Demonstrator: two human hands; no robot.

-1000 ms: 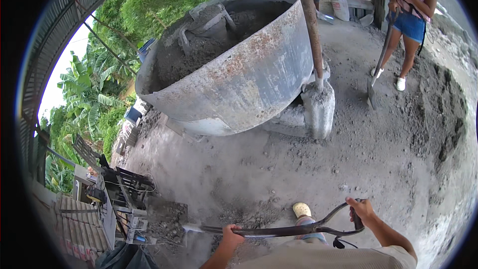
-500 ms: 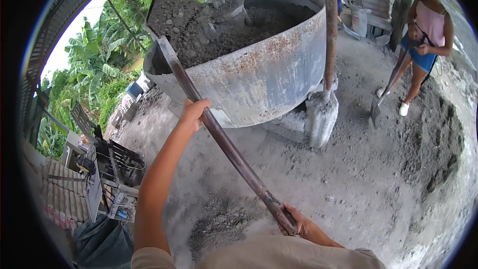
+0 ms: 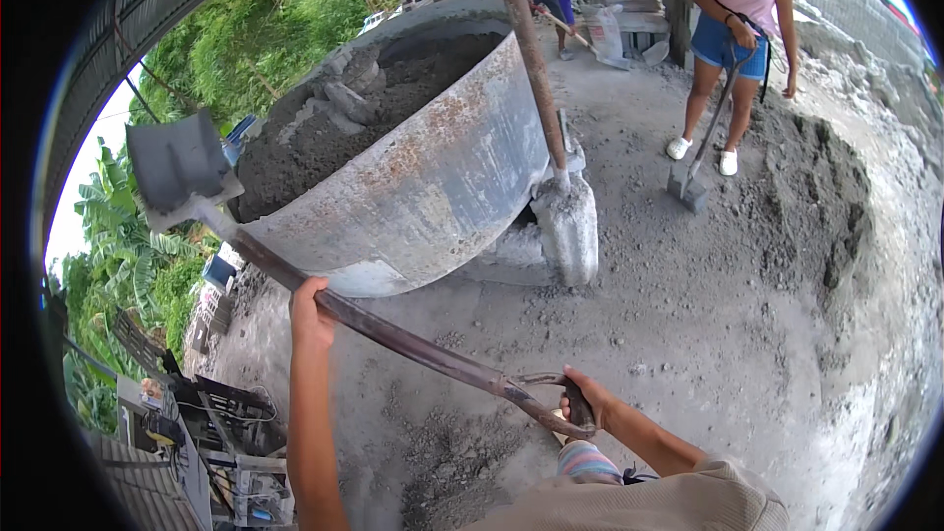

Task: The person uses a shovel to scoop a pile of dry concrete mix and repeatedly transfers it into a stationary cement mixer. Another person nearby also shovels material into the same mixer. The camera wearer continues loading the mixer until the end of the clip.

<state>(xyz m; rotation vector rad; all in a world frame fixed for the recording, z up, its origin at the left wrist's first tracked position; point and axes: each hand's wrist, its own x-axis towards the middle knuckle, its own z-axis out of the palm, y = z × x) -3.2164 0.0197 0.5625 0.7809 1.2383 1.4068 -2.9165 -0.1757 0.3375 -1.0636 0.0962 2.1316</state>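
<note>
The left hand is wrapped around the middle of the long rusty metal shaft of a shovel, fingers curled over the top of it, while the right hand is closed on the looped D-shaped grip at the shaft's near end, close to the person's body. The shovel slants up and away to the left, its flat grey square blade raised in the air just beside the left rim of a large round steel mixing tub with a rust-streaked wall. The blade looks bare of any load. Inside the tub lies a heap of dark grey damp mix, banked up toward the left side. A second shovel with a cement-caked blade leans upright against the tub's right side, its brown pole rising out of the top of the view. The ground is dusty grey concrete, with a dark mound of sand to the right. Near that mound a person in a pink top and blue shorts stands holding another shovel with its blade on the ground.
</note>
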